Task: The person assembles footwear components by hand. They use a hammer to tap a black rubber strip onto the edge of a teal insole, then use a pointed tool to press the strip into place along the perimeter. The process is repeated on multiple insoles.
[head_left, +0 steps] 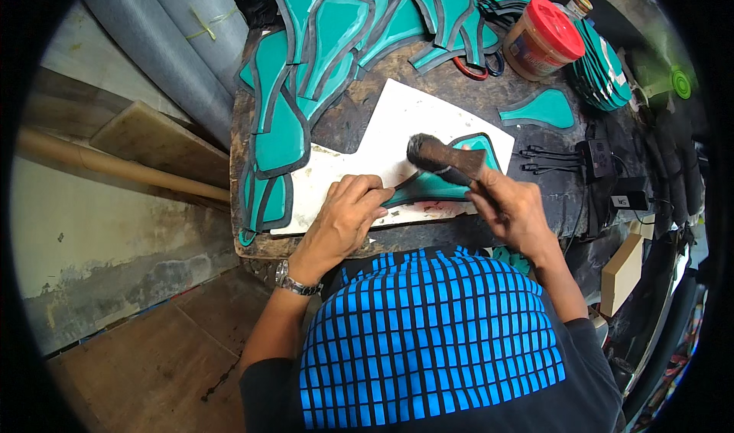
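Observation:
A teal piece with a black rim (440,184) lies on a white board (405,120) on the dark workbench. My left hand (344,215) presses down on the piece's near left tip with bent fingers. My right hand (508,207) grips the handle of a dark brush (440,158), whose bristle head rests over the piece's upper part. A metal watch sits on my left wrist.
Many teal pieces with black rims (306,66) overlap across the bench's back and left. A jar with a red lid (543,39), scissors (474,68), one loose teal piece (543,110) and a stack of them (604,70) lie at the right. Grey rolls (168,35) lean at the left.

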Available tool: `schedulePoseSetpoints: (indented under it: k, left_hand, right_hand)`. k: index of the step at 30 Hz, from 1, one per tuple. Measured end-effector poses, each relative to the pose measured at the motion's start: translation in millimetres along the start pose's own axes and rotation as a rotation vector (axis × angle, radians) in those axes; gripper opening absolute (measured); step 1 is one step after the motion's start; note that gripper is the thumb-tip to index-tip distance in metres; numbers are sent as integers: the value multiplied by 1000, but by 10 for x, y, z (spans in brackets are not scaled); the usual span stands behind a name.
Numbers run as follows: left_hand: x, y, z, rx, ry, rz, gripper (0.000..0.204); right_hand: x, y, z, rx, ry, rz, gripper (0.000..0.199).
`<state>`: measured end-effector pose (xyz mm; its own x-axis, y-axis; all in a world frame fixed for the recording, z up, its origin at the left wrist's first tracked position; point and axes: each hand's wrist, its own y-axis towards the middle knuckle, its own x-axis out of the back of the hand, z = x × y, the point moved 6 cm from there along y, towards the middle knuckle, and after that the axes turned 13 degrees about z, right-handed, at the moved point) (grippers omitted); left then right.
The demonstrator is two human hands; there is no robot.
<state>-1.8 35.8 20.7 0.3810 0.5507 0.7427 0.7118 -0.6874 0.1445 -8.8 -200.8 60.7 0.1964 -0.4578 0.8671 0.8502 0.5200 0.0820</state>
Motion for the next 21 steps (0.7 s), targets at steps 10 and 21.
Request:
schedulePoseSetpoints:
  k: [10, 21]
  left_hand:
    - [5, -62, 10, 30, 81, -19, 25]
    - [86, -216, 74, 58, 27, -79, 24]
  right_hand:
    - [-147, 34, 159, 67, 20, 195, 71]
    - [-148, 123, 226, 51, 30, 159, 71]
